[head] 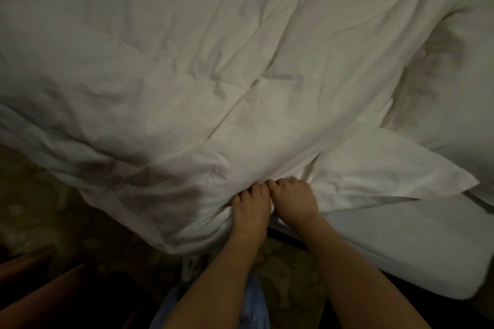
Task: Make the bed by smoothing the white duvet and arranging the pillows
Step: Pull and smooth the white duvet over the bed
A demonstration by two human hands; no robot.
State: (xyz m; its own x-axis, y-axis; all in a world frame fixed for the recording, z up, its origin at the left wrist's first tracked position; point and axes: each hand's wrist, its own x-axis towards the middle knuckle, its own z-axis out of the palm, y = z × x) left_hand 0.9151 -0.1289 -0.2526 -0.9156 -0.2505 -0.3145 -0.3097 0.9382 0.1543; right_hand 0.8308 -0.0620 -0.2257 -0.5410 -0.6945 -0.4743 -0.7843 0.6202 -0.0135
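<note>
Rumpled white duvet spread across the mattress, left hand and right hand side by side, both gripping the duvet's near edge, pillow beside its right edge

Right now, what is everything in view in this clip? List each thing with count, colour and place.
duvet: one, white, creased, covering most of the frame, its near edge hanging over the bedside
pillow: one, white, at the right, partly under the duvet's edge
mattress: one, white, bare corner at lower right
floor: dim patterned surface at lower left
wooden furniture: one piece, reddish brown, bottom left corner
hands: two, side by side at the near edge; left hand and right hand both grip bunched duvet fabric
</note>
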